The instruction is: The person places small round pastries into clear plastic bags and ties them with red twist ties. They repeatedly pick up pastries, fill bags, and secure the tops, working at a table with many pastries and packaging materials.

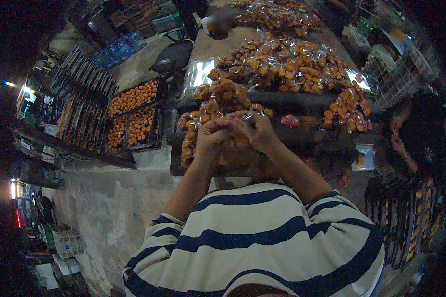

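Note:
My left hand point(212, 137) and my right hand point(260, 131) meet at the near side of a dark table point(302, 101). Both are closed, with fingertips pinching the gathered plastic of a clear bag of small round brown buns point(238, 142); the exact grip is dim and partly hidden by my fingers. Just beyond my hands, more bagged buns point(223, 96) lie in a pile. A small pink-red bundle point(291, 121) rests right of my right hand. Farther right stands a filled clear bag of buns point(349, 110).
Many filled bags point(287, 62) are heaped across the table's far part. Trays of loose buns point(134, 119) stand at the left beside dark racks point(82, 74). Another person's arm point(399, 138) shows at the right, near crates point(401, 74). A rack with buns point(416, 222) stands lower right.

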The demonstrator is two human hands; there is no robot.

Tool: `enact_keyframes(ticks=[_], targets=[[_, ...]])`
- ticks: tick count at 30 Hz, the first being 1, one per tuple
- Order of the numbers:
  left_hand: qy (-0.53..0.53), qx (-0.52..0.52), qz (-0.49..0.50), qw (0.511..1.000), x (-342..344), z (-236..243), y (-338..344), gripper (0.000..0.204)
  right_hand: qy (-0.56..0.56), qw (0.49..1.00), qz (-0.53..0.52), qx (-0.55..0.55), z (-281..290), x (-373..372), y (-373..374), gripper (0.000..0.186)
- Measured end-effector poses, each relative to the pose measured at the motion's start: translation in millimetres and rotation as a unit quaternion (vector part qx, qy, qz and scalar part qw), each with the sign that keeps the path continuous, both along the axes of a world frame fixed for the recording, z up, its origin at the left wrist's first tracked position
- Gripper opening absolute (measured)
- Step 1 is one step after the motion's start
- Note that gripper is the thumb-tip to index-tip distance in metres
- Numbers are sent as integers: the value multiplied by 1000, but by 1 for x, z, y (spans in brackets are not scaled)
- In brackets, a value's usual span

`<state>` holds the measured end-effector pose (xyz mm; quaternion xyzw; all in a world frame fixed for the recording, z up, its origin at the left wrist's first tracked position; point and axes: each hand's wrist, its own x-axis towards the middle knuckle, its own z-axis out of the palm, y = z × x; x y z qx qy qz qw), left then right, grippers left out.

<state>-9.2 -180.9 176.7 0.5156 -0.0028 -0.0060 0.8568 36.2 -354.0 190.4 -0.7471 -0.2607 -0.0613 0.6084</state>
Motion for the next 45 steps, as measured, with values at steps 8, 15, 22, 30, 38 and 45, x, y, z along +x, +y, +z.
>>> enact_keyframes(ticks=[8, 15, 22, 30, 38, 45], targets=[[27, 27, 23, 999, -2, -18, -7, 45, 28, 993, 16, -117, -10, -8, -12, 27], [-77, 384, -1, 920, 25, -34, -34, 49, -34, 938, -1, -345, -54, 27, -63, 34], [107, 295, -123, 941, 79, -70, -50, 29, 118, 935, -145, -301, -149, 109, -129, 30], [187, 134, -68, 971, 86, -79, -46, 29, 38, 816, -224, -531, -182, 134, -159, 20], [48, 269, -39, 961, 57, -55, -40, 31, 4, 977, 123, -175, -76, 79, -87, 22], [4, 317, 10, 948, 14, -30, -28, 18, 166, 983, -10, 85, -37, 43, -48, 27]])
